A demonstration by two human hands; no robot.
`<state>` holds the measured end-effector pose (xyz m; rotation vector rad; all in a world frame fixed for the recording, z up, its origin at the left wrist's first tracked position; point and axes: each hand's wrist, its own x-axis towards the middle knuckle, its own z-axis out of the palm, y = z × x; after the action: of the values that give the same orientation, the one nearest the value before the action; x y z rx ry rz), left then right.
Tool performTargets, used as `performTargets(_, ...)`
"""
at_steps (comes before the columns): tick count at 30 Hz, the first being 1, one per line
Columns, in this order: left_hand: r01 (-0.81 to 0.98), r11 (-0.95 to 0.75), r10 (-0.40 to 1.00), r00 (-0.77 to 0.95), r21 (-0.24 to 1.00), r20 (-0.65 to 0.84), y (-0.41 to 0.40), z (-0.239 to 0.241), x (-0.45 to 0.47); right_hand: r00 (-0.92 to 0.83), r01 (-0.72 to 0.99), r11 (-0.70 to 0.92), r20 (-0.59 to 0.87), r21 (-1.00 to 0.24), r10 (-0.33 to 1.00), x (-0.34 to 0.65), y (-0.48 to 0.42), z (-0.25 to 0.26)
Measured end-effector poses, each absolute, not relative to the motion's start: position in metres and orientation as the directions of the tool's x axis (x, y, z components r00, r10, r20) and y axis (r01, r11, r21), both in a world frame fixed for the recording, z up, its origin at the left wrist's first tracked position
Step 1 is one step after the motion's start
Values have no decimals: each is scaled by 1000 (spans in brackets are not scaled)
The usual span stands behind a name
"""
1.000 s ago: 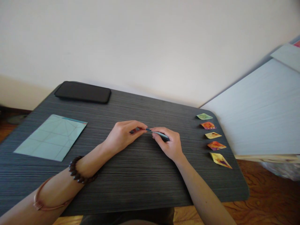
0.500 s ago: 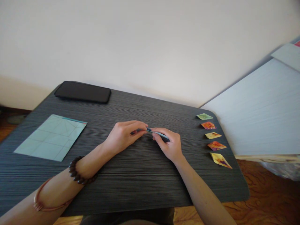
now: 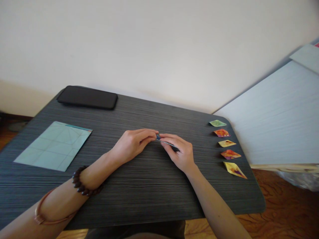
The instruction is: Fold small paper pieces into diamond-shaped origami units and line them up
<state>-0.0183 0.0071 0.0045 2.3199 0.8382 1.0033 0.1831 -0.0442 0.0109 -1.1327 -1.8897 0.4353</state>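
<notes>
Over the middle of the dark table, my left hand (image 3: 136, 142) and my right hand (image 3: 179, 151) meet at a small folded piece of blue paper (image 3: 158, 136). Thumb and fingers of the left hand pinch one end of it. The right hand pinches the other side, and a thin pale edge shows along its fingers. Most of the folded paper is hidden by my fingers. On the left lies a pale blue-green sheet of paper (image 3: 53, 146) with crease lines. Several small folded papers form a column at the right, among them a green one (image 3: 217, 123) and a yellow one (image 3: 234, 169).
A black phone (image 3: 87, 97) lies at the table's back left. The wall (image 3: 159, 49) rises behind the table (image 3: 149, 196), and a pale panel (image 3: 281, 116) stands against its right side. The wooden floor (image 3: 286, 205) shows past the right edge.
Both hands stay at the same spot, still pinching the folded paper. The fingertips have shifted slightly closer together, and less of the paper's pale edge shows at the right hand.
</notes>
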Motion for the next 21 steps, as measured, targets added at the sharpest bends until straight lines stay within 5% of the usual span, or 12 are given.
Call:
performTargets(10, 438, -549, 809, 492, 712, 322, 6, 6, -16, -206, 587, 481, 455, -651, 866, 182, -42, 10)
performTargets(21, 317, -454, 870, 356, 833, 340, 2, 11, -13, -182, 585, 423, 397, -692, 900, 180, -43, 8)
